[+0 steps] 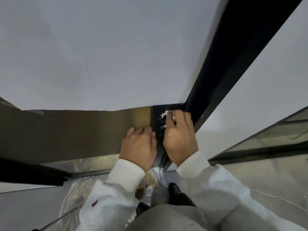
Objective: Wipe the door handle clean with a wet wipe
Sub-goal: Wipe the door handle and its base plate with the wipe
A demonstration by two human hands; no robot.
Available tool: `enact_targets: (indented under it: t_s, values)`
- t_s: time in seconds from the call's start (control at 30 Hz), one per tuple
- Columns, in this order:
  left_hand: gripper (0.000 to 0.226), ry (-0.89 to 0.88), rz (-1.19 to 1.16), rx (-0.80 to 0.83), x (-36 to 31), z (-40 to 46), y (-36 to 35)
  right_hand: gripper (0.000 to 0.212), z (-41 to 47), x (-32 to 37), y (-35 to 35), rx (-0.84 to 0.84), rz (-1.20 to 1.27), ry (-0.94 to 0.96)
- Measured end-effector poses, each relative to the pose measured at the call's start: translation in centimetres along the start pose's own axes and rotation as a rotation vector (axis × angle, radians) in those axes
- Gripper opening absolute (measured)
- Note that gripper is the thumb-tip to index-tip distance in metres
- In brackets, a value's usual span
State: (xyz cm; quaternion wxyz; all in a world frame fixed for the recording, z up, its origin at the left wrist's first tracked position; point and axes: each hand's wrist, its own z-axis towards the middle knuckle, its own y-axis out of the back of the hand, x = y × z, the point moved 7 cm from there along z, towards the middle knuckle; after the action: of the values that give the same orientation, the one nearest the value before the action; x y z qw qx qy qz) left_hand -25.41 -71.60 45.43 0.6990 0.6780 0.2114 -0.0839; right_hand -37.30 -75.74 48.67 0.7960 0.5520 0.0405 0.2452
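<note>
1. Looking straight down a door here: white sheet over the top part, brushed brown metal band (75,130) below it, and a glossy black lock plate (157,117) at the band's right end.
2. The small dark metal door handle (160,130) sits on that black plate, mostly hidden between the two hands.
3. Right hand (180,139) is just right of the handle, fingers curled and pinching a crumpled white wet wipe (168,112) against the plate above the handle.
4. Left hand (139,147) is just left of the handle, fingers curled in, tips against the plate's edge. Can't tell if it actually grips anything.
5. Both white sleeves and a black shoe (174,189) show below the handle.
</note>
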Motion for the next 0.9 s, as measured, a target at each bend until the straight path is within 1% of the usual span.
enact_targets:
  t_s: [0.1, 0.2, 0.33, 0.4, 0.47, 0.5, 0.53, 0.6, 0.67, 0.7, 0.8, 0.9]
  values:
    - [0.044, 0.005, -0.005, -0.011, 0.0, -0.1, 0.0, 0.036, 0.0, -0.4, 0.0, -0.027, 0.013, 0.041]
    - [0.045, -0.001, -0.001, -0.006, -0.1, -0.1, 0.0, 0.029, 0.7, 0.3, -0.2, -0.028, 0.026, 0.124]
    - [0.050, -0.029, 0.010, -0.013, -0.4, -0.2, 0.4, 0.035, 1.6, 2.2, -0.2, 0.046, 0.020, 0.168]
    - [0.049, -0.030, 0.010, -0.019, -0.4, -0.2, 0.4, 0.035, 1.9, 2.5, -0.6, 0.067, 0.047, 0.235]
    - [0.047, -0.017, 0.003, -0.025, -0.3, -0.3, 0.3, 0.028, 1.7, 1.8, -0.5, 0.030, 0.139, 0.295]
    - [0.047, -0.007, -0.001, -0.031, -0.2, -0.4, 0.3, 0.022, 1.2, 0.9, 0.1, -0.034, 0.232, 0.290]
    - [0.046, 0.001, -0.008, -0.037, -0.2, -0.5, 0.3, 0.021, 0.4, -0.3, 1.2, -0.119, 0.332, 0.236]
    - [0.044, 0.006, -0.022, -0.052, -0.3, -0.6, 0.3, 0.013, -1.9, -3.4, 3.3, -0.285, 0.484, 0.066]
    - [0.044, 0.014, -0.031, -0.064, -0.2, -0.5, 0.3, 0.011, -3.6, -5.2, 4.4, -0.349, 0.493, -0.042]
    - [0.044, 0.019, -0.034, -0.059, -0.2, -0.4, 0.2, 0.011, -3.9, -5.3, 4.4, -0.346, 0.471, -0.048]
    - [0.043, 0.034, -0.040, -0.052, -0.1, -0.4, 0.1, 0.011, -2.6, -4.2, 4.0, -0.298, 0.410, 0.043]
    - [0.041, 0.028, -0.021, -0.061, -0.4, -0.4, 0.4, 0.016, -0.1, -2.8, 2.3, -0.121, 0.298, 0.032]
